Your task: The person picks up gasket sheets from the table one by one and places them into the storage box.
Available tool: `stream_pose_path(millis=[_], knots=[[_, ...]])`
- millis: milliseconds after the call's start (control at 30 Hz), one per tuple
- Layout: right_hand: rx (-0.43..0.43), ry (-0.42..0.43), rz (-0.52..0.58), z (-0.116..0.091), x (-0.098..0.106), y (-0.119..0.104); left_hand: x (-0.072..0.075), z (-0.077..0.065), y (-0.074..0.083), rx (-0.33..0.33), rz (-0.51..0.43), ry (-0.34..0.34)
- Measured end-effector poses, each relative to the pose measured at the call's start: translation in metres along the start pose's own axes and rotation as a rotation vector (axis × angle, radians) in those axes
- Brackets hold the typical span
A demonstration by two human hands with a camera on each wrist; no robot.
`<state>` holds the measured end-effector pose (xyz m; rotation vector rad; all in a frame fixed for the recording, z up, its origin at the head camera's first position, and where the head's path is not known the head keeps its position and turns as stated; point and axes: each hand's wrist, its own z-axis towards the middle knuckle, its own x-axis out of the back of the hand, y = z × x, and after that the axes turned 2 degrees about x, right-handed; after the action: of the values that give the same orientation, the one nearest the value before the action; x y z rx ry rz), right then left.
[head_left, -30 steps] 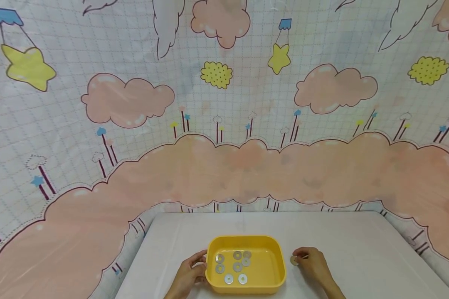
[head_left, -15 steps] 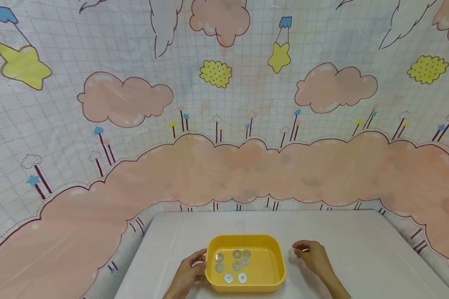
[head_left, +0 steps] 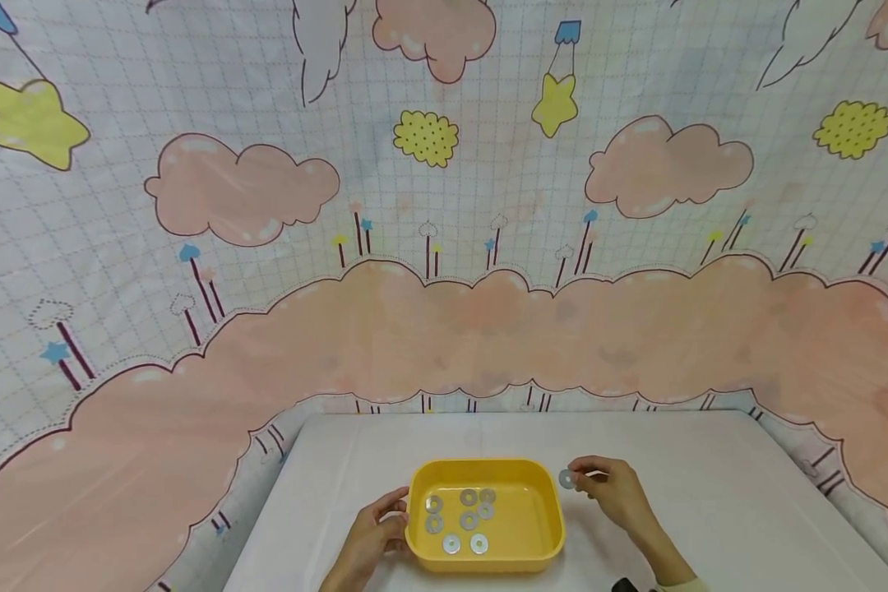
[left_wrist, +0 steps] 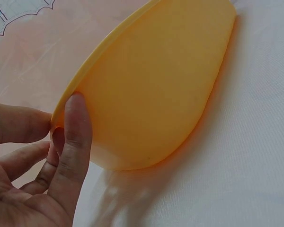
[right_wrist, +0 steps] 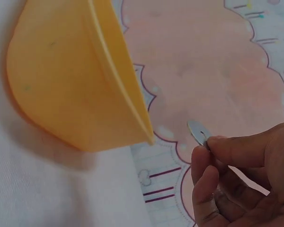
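My left hand point(head_left: 373, 530) holds the left side of a yellow plastic tub point(head_left: 481, 564). In the left wrist view its thumb point(left_wrist: 76, 125) presses the outer wall just under the rim, and the fingertips meet the tub's edge. Several flat metal washers point(head_left: 478, 543) lie on the tub floor, mostly towards the left half. Off the tub's right side, my right hand point(head_left: 610, 489) pinches a single washer point(head_left: 566, 478) between thumb and fingertips. The right wrist view shows this washer point(right_wrist: 199, 132) tilted, its centre hole partly visible, with the tub wall point(right_wrist: 61, 80) to its left.
The tub stands on a white-covered table point(head_left: 710, 493). Behind it hangs a backdrop point(head_left: 444, 337) printed with clouds and stars. A small dark object point(head_left: 624, 585) shows at the bottom edge beside the right sleeve point(head_left: 684, 585).
My right hand has lifted the washer and moved it slightly away from me, close to the tub's right rim. The left hand stays on the tub. The head view has shifted slightly.
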<state>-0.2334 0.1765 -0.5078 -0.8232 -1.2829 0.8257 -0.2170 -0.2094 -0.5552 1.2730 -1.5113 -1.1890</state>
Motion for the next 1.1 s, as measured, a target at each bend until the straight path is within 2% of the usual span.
stream_pose_path(millis=[267, 533, 1100], knots=[[0.02, -0.058, 0.075, -0.004, -0.009, -0.006, -0.001, -0.003, 0.002, -0.014, -0.006, -0.006], [0.084, -0.132, 0.144, -0.007, -0.018, -0.011, -0.002, -0.003, 0.0, -0.016, -0.005, -0.004], [0.103, -0.25, 0.183, -0.009, -0.042, -0.019, -0.002, -0.004, 0.0, -0.018, -0.009, -0.001]])
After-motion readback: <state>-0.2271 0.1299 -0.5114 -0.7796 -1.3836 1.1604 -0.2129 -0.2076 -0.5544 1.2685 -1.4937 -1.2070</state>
